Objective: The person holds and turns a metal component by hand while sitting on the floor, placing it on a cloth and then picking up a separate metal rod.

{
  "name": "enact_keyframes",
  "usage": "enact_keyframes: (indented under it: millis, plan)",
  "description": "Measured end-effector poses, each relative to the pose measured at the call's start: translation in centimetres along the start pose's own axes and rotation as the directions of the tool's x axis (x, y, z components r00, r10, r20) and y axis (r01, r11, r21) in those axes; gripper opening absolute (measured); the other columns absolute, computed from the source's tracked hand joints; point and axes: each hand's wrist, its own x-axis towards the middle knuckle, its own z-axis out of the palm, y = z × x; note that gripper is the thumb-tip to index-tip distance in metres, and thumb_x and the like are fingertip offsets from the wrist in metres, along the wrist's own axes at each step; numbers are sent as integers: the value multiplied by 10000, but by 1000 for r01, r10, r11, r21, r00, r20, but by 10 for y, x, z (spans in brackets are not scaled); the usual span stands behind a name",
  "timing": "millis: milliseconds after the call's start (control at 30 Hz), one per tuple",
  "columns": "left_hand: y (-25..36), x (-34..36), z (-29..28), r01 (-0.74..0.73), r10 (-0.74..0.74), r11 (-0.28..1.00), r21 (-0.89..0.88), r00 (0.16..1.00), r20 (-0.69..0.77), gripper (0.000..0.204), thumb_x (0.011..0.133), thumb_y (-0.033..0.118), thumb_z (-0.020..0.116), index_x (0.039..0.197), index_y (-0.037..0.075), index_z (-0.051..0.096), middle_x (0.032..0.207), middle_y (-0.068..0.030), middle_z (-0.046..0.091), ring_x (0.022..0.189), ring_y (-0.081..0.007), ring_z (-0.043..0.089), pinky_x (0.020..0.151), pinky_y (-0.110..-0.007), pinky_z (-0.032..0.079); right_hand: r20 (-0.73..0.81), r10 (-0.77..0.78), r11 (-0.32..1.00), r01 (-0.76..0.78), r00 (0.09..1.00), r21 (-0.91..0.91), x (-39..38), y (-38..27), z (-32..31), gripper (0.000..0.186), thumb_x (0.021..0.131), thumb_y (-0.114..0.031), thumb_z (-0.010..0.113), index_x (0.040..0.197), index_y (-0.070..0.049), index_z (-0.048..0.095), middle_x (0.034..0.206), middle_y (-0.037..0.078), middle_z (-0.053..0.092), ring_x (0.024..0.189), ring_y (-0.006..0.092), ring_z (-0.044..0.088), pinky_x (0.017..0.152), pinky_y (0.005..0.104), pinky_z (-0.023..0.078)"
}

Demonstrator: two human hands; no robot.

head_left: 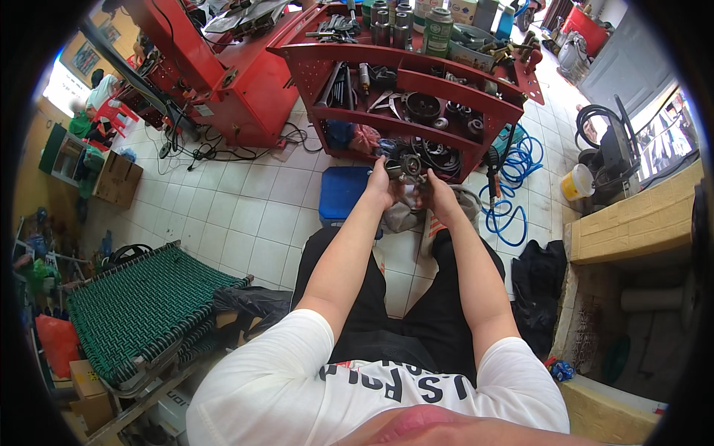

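l hand & r hand both have fingers clamped on a dark metal part, just in front of red tool cart. blue box on floor, front-left of cart; blue hose coiled right of cart.

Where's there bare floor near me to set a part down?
Bare tile shows left of the blue box, between the red machine and the green woven cot. The red cart is crowded with tools and parts; loops of blue hose lie to its right.
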Motion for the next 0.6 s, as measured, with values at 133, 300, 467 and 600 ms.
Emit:
enact_keyframes:
  millis: [133, 300, 467, 600]
  plan:
    - [-1, 1, 0, -7, 7, 1000, 4, 1000, -20, 572, 988, 672, 439, 906, 159, 677, 685, -10, 640, 597, -135, 608, 520, -296, 507, -6, 7, 997, -7, 1000, -78, 0, 1, 2, 358, 1076, -401, 503, 1133, -70, 628, 844, 39, 649, 637, 165, 616, 615, 318, 522]
    - [0, 2, -1, -8, 8, 1000, -3, 1000, 5, 581, 991, 675, 425, 910, 159, 681, 677, -11, 638, 586, -134, 601, 516, -297, 507, 33, -51, 996, 54, 998, -72, 0, 2, -1, 294, 1062, -366, 545, 1149, -89, 594, 833, 35, 640, 644, 151, 620, 626, 320, 524]
    - [0, 4, -2, 3, -3, 1000, -2, 1000, -3, 586, 993, 677, 419, 909, 159, 680, 674, -11, 639, 580, -135, 603, 516, -295, 508, 44, -85, 995, 87, 995, -55, 1, 3, -3, 283, 1048, -360, 572, 1142, -93, 576, 847, 36, 640, 650, 161, 623, 635, 338, 530]
    - [0, 5, -5, 0, 0, 1000, -4, 1000, -8, 584, 989, 680, 429, 910, 157, 678, 680, -13, 642, 585, -136, 610, 518, -296, 514, 22, -8, 1000, 8, 1000, 23, 0, 0, 1, 329, 1060, -413, 524, 1147, -105, 604, 878, 31, 642, 644, 168, 609, 634, 332, 523]
